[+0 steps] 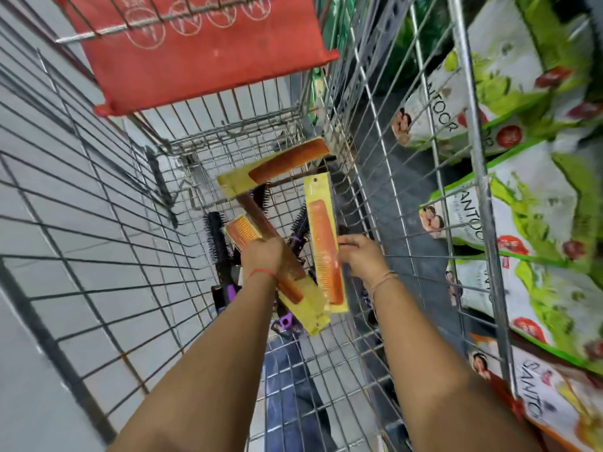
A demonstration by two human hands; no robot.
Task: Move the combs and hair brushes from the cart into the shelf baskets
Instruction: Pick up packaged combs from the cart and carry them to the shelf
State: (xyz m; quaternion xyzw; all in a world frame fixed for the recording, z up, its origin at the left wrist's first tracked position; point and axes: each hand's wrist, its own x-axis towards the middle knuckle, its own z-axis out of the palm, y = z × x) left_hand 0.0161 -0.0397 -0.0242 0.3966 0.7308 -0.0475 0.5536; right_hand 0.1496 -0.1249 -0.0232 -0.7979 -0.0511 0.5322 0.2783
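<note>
While both arms reach down into the wire cart [98,243], the left hand [262,256] is fisted around a fan of yellow-carded orange combs [257,230]. Right hand [362,256] half curled, fingers at the edge of another carded comb [324,246]; grip unclear. Black hair brushes [215,236] lie on the cart floor; shelf packs [509,210] read "SANTOOR".

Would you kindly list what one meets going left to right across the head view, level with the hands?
Black round brush → left hand gripping packaged combs → upright yellow-carded comb → right hand → cart's wire side → soap packs.
</note>
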